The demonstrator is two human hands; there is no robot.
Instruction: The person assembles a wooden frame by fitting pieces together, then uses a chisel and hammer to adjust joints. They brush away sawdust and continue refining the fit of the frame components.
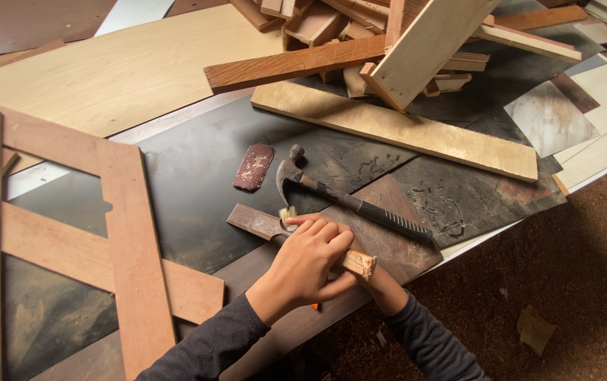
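1. The chisel (261, 224) lies flat on the dark counter (191, 176) near its front edge, broad rusty blade pointing toward the left end. Its pale wooden handle (358, 263), splintered and mushroomed at the butt, sticks out from under the hands.
2. The left hand (307, 264) lies over the chisel's neck with fingers curled down around it, a closed grip on the tool. The right hand (381, 282) is almost wholly hidden beneath the left; only its wrist and dark sleeve show, so I cannot tell how its fingers stand or whether they hold the handle.
3. A claw hammer (346, 201) rests just behind the hands, head toward the middle of the counter, black ribbed handle running to the right front edge. No hand is on it.
4. A small worn scrap of reddish sandpaper (253, 167) lies just beyond the chisel blade.
5. As for progress, I judge the work barely under way: the blade touches no workpiece and no fresh chips show around it.
6. A reddish wooden frame (117, 233) of joined slats covers the left end of the counter.
7. A long pale board (395, 130) lies across the back, with a heap of offcuts (388, 49) piled behind it and a light plywood sheet (127, 70) at the back left corner.
8. Laminate sheets (550, 116) overhang the right end; the floor (571, 268) below is brown with sawdust and scraps.
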